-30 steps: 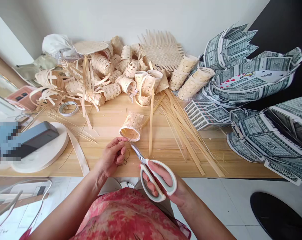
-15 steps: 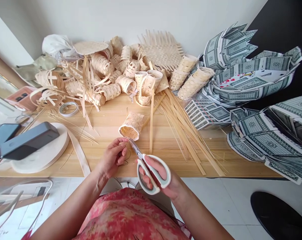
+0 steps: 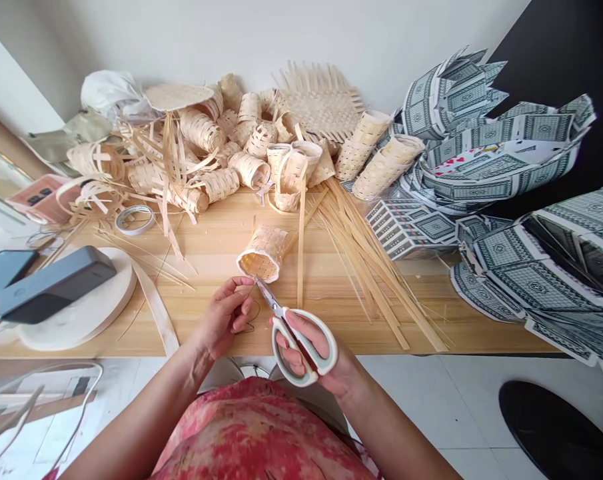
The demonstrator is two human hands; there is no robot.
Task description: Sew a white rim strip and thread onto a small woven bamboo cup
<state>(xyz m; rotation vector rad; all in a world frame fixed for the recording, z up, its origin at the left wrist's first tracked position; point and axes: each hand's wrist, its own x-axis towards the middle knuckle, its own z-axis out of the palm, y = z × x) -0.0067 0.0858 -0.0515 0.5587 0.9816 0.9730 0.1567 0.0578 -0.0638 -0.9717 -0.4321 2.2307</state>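
Pale bamboo strips form a small woven basket (image 3: 264,253), tilted over the tabletop (image 3: 221,230) with its open mouth facing down and left. It looks very light and fairly stiff, though the thin walls would probably flex under a squeeze. The dry strips may split at the rim, so the woven wall looks like the safer place to hold it, with a broad, gentle grip.

Just below the basket is the left hand (image 3: 220,317). Its curled fingers (image 3: 236,293) reach the rim, but I cannot tell whether they are gripping it. A thin dark thread (image 3: 250,315) lies beside that hand.

To the right of the left hand, the right hand (image 3: 311,353) has its fingers closed through the white loops of the scissors (image 3: 277,311). The narrow blades are nearly shut, with their tips by the basket's rim.

Right of the basket, loose bamboo strips (image 3: 364,280) fan across the tabletop. Behind it, a heap of woven baskets (image 3: 206,150) sits against a flat woven mat (image 3: 318,103). Left of it are a tape roll (image 3: 135,220) and a round white board (image 3: 91,300). Farther right, folded playing-card sculptures (image 3: 501,153) rise beside boxed card decks (image 3: 411,227).
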